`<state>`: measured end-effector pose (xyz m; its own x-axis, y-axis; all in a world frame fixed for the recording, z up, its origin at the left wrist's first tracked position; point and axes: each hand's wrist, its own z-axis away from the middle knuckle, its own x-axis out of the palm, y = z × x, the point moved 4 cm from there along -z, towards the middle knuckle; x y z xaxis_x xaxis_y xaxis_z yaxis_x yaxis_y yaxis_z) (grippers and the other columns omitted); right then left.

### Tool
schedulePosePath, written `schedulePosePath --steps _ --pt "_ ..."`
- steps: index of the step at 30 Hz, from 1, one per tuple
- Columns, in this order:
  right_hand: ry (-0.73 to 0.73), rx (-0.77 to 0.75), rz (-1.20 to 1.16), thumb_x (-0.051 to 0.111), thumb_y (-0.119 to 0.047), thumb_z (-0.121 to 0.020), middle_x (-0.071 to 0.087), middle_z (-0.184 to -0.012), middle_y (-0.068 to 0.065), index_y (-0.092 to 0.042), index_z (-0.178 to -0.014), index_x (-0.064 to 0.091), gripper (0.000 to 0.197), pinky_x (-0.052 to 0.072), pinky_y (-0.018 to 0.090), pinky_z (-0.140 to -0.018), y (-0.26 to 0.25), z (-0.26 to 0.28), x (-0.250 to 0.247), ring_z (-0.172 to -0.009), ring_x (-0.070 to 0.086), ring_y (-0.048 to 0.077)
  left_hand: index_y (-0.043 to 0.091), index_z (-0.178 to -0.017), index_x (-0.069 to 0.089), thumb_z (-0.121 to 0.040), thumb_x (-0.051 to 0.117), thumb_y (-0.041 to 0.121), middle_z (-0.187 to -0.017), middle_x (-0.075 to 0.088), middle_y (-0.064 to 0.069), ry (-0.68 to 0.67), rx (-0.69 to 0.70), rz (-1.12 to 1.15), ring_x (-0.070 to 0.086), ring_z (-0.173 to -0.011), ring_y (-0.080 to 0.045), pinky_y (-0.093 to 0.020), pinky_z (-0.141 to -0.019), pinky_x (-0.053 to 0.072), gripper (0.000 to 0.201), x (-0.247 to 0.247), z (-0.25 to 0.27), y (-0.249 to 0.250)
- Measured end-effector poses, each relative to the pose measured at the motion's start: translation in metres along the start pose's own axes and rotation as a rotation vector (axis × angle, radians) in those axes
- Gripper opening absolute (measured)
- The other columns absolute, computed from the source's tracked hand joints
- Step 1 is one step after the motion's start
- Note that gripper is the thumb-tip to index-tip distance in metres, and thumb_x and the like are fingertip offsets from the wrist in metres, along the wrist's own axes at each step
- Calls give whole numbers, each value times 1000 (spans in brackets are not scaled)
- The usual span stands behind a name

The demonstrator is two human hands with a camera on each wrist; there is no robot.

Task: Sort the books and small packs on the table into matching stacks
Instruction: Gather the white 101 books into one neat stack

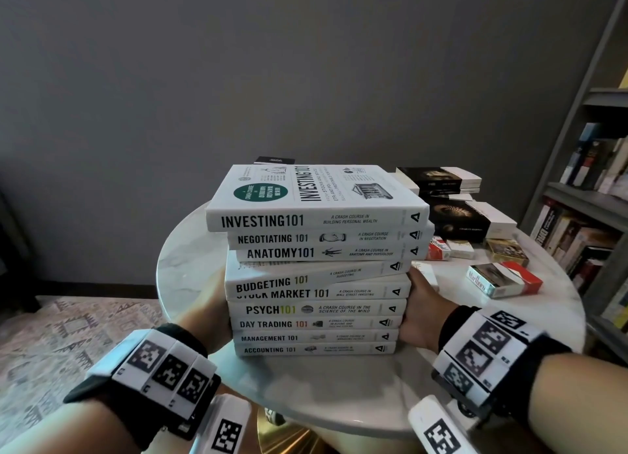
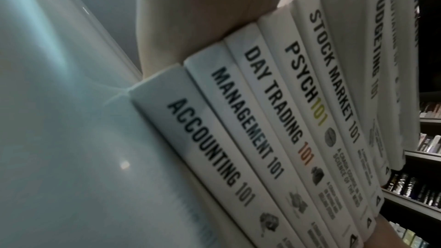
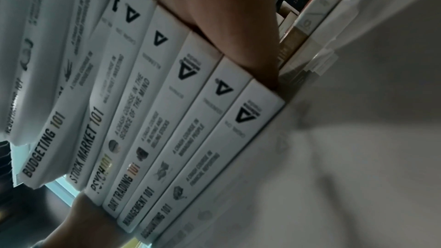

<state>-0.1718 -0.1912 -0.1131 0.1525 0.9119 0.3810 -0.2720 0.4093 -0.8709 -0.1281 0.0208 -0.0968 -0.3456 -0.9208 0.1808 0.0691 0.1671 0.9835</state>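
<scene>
A tall stack of nine white hardcover "101" books stands on the round white marble table, spines facing the camera. From the top they read Investing, Negotiating, Anatomy, Budgeting, Stock Market, Psych, Day Trading, Management and Accounting. The top three sit shifted to the right, and the Budgeting book lies tilted across the lower ones.

The left hand presses flat against the left end of the lower books, and the right hand presses against the right end; the fingers go behind the stack, so I cannot tell whether they curl round it.

Behind and to the right, a smaller stack of black-covered paperback books rests on the same table. Near it lie small cardboard cigarette packs, one red and white, others white or gold, scattered apart from one another. A dark grey bookshelf full of books stands to the right, and a patterned rug covers the floor to the left.
</scene>
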Motion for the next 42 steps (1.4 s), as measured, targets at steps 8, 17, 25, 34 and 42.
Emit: schedulePosePath --steps 8,17,25,34,42 --pt "127 -77 80 40 -30 -93 68 -111 16 -7 -119 64 42 49 50 -93 -17 13 6 -105 64 35 12 -87 62 -99 40 22 -80 71 -11 47 89 42 70 -64 -21 -34 -53 56 27 1 8 9" --pt "28 -339 -169 21 -44 -101 73 -104 4 -19 -108 66 51 54 32 -67 -21 43 8 -86 71 16 30 -136 46 -78 36 77 -123 64 0 65 318 43 60 -114 -14 -34 -96 49 75 -3 36 1" --pt "217 -688 137 52 -19 -93 72 -105 -3 -27 -116 60 26 57 39 -80 11 48 15 -97 68 16 9 -138 40 -50 72 72 -102 71 6 188 478 -65 69 -90 -10 -18 -65 54 113 1 45 -10" --pt "409 -902 238 63 -11 -86 73 -91 -13 -30 -94 68 21 52 15 -74 15 45 10 -87 67 3 13 -94 61 -84 55 15 -70 72 11 336 465 -21 68 -66 -2 -14 -55 52 12 2 44 -10" --pt "433 -970 168 66 -7 -83 72 -80 -17 -26 -83 64 19 48 9 -70 18 41 9 -79 65 -2 10 -88 65 -85 60 9 -68 71 10 418 493 -43 66 -61 -1 -13 -53 51 6 3 46 -7"
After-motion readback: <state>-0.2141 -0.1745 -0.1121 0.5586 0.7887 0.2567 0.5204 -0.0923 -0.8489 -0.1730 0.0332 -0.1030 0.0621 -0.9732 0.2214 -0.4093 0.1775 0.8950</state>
